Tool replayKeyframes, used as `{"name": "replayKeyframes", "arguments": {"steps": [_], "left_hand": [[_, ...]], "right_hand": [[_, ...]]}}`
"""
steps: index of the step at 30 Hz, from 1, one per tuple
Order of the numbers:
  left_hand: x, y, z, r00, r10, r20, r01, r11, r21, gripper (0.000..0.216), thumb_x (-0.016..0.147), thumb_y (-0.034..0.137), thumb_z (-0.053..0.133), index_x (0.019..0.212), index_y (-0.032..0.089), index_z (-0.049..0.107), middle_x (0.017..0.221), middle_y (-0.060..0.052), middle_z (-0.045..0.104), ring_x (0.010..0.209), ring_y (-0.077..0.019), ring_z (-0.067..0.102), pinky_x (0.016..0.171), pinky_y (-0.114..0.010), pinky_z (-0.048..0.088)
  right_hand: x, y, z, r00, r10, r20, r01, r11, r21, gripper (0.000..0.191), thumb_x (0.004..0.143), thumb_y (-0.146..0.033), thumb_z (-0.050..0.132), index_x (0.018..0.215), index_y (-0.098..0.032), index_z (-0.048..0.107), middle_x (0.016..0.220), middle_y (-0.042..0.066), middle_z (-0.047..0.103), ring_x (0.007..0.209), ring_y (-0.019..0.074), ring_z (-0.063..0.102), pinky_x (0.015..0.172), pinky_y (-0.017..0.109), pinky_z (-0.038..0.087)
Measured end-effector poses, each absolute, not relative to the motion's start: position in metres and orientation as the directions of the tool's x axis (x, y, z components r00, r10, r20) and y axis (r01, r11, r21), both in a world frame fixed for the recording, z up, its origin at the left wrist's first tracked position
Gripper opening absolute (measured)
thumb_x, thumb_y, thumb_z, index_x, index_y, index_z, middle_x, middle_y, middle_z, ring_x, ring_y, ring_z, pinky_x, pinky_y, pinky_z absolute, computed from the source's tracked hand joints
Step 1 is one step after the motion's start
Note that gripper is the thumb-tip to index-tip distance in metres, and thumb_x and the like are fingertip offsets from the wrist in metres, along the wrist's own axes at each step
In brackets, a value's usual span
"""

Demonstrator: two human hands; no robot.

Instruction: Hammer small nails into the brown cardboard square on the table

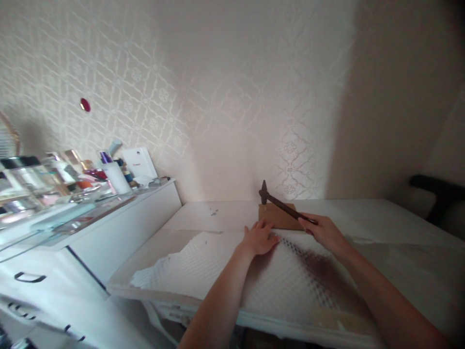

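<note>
Hammer (286,207) by the corner of a brown board (281,219)

So we had the fingers of our right hand (323,231) wrapped around the end of the hammer's handle, head right by the board's far left corner. Couldn't tell if it touched. Our left hand (257,238) was spread out, fingertips at the board's near left edge, not closed around anything. The board sat on the white table (363,213), just past a bumpy white sheet (196,261). Bottles crowded the dresser (127,225) to our left.
</note>
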State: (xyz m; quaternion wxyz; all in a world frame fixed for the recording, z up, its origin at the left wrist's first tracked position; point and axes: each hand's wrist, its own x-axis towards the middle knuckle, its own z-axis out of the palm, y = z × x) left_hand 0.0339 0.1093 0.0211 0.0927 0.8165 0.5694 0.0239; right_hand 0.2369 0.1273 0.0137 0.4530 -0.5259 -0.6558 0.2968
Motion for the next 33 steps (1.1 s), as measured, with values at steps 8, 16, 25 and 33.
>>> {"name": "replayKeyframes", "arguments": {"steps": [8,16,25,33], "left_hand": [[0.0334,0.1103,0.0217,0.366,0.927,-0.081,0.921,-0.348,0.173,0.065,0.080,0.062,0.013,0.133,0.026,0.016,0.141,-0.008,0.012,0.127,-0.0278,0.011,0.094,-0.058,0.015],[0.0339,0.1098,0.0212,0.358,0.931,-0.063,0.923,-0.343,0.172,0.063,0.080,0.061,0.015,0.132,0.027,0.018,0.141,-0.008,0.014,0.126,-0.0274,0.016,0.095,-0.056,0.016],[0.0339,0.1099,0.0209,0.360,0.930,-0.071,0.923,-0.344,0.172,0.064,0.080,0.061,0.014,0.133,0.026,0.017,0.142,-0.007,0.012,0.127,-0.0271,0.013,0.096,-0.056,0.015],[0.0346,0.1080,0.0237,0.353,0.933,-0.076,0.925,-0.335,0.182,0.064,0.079,0.062,0.016,0.133,0.027,0.017,0.141,-0.006,0.013,0.127,-0.0272,0.013,0.096,-0.056,0.014]], "right_hand": [[0.2335,0.1245,0.0151,-0.035,0.968,0.247,0.381,0.242,-0.892,0.045,0.067,-0.042,0.052,0.099,-0.013,0.065,0.062,0.002,0.059,0.052,0.0119,0.049,0.046,0.022,0.035],[0.2338,0.1236,0.0172,-0.015,0.978,0.206,0.336,0.199,-0.921,0.051,0.066,-0.046,0.052,0.102,-0.013,0.063,0.055,0.000,0.055,0.042,0.0083,0.040,0.038,0.021,0.025],[0.2320,0.1193,0.0218,0.016,0.985,0.172,0.289,0.160,-0.944,0.054,0.065,-0.046,0.053,0.105,-0.010,0.061,0.049,-0.002,0.047,0.037,0.0063,0.032,0.037,0.021,0.022],[0.2321,0.1205,0.0212,-0.002,0.982,0.191,0.322,0.181,-0.929,0.052,0.063,-0.045,0.054,0.100,-0.009,0.064,0.054,0.000,0.053,0.043,0.0085,0.040,0.039,0.021,0.026]]}}
